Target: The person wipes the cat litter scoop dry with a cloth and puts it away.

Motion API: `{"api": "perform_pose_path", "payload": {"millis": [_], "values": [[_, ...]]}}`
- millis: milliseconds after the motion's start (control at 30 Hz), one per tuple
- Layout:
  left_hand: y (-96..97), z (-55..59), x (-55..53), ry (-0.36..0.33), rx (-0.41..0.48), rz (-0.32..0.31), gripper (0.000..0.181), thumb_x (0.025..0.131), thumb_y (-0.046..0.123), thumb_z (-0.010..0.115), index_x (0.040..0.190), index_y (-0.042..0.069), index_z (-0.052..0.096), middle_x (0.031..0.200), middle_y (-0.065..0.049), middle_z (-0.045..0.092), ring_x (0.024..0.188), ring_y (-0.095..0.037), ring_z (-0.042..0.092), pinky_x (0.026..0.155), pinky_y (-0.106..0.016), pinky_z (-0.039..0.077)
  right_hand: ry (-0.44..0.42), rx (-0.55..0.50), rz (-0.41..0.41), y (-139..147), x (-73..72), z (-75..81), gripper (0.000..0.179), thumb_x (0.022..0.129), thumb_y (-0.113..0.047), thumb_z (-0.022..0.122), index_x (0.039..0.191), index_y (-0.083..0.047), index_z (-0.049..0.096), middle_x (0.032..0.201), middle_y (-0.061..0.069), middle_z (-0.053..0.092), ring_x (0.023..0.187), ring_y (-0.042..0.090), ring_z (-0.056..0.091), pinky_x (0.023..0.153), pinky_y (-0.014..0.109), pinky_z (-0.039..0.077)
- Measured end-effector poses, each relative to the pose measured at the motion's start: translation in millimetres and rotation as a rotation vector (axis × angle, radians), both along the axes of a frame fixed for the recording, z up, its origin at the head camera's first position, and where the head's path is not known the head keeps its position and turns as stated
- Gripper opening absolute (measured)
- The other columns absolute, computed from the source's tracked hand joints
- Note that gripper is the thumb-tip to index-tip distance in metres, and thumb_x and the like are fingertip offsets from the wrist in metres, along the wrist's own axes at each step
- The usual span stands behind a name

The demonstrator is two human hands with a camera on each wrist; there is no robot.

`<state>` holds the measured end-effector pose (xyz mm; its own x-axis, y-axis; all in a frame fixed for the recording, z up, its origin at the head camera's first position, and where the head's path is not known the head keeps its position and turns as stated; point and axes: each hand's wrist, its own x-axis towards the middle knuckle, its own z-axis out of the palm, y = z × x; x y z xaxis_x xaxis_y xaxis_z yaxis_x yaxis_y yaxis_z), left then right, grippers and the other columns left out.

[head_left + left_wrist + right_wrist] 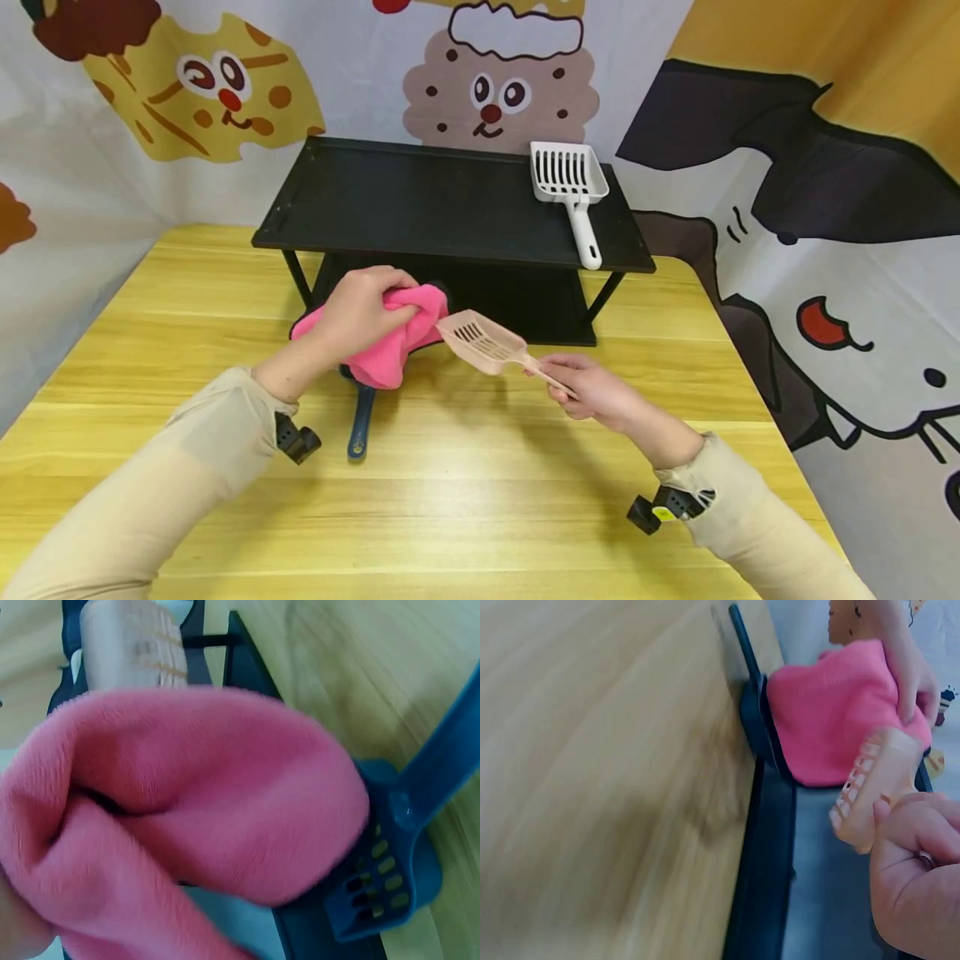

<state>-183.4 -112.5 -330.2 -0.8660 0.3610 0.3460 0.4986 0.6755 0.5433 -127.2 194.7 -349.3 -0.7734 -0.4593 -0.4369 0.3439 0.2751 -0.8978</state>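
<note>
My left hand (363,312) grips a bunched pink cloth (393,354), whose folds fill much of the left wrist view (225,780). With my right hand (588,387) I hold a pale pink slotted litter scoop (483,340) by its thin handle, fingers curled round it. The tip of that scoop reaches close to the cloth; whether they touch, I cannot tell. Below the cloth is a dark blue litter scoop (375,900), its handle (361,425) pointing toward me and part of its head hidden. A white litter scoop (570,179) lies on the rack's upper shelf at the right.
A black two-tier rack (420,200) stands at the back of the wooden table (450,500), its lower shelf (517,300) partly behind the cloth and pale pink scoop. Behind it hangs a cartoon-printed curtain (360,67), which continues along the right side.
</note>
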Motion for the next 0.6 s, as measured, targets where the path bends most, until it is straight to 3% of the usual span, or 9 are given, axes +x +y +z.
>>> {"api": "perform_pose_path", "payload": {"millis": [133, 333, 433, 600], "values": [[-7.2, 1.9, -1.9, -0.015, -0.011, 0.05, 0.023, 0.084, 0.013, 0.068, 0.105, 0.003, 0.066, 0.098, -0.014, 0.066, 0.078, -0.024, 0.056, 0.071, -0.035, 0.049, 0.128, 0.052, 0.065, 10, -0.3, -1.1, 0.027, 0.1, -0.015, 0.04, 0.115, 0.007, 0.044, 0.066, -0.004, 0.047, 0.044, 0.003, 0.036, 0.043, 0.019, 0.03], [-7.1, 5.9, -0.6, -0.068, -0.048, 0.064, 0.024, 0.088, 0.016, 0.064, 0.11, 0.006, 0.064, 0.101, -0.012, 0.065, 0.08, -0.024, 0.054, 0.072, -0.036, 0.047, 0.139, 0.06, 0.129, 16, -2.1, -2.9, 0.028, 0.099, -0.015, 0.045, 0.119, 0.005, 0.045, 0.068, -0.004, 0.054, 0.041, 0.003, 0.031, 0.04, 0.018, 0.025], [-3.8, 6.4, -0.2, -0.097, -0.052, 0.045, 0.024, 0.088, 0.018, 0.064, 0.111, 0.009, 0.064, 0.103, -0.009, 0.066, 0.083, -0.023, 0.055, 0.075, -0.037, 0.048, 0.153, 0.103, 0.124, 13, -3.3, -2.8, 0.031, 0.1, -0.02, 0.044, 0.116, 0.006, 0.05, 0.065, 0.0, 0.051, 0.041, 0.004, 0.028, 0.041, 0.018, 0.022], [7.6, 8.2, 2.2, -0.138, -0.036, -0.058, 0.023, 0.088, 0.016, 0.064, 0.111, 0.011, 0.064, 0.105, -0.007, 0.066, 0.085, -0.021, 0.056, 0.08, -0.037, 0.049, 0.197, 0.22, 0.121, 1, -5.6, -1.4, 0.033, 0.099, -0.02, 0.044, 0.113, 0.007, 0.056, 0.064, 0.002, 0.049, 0.044, 0.005, 0.031, 0.043, 0.018, 0.025]]}}
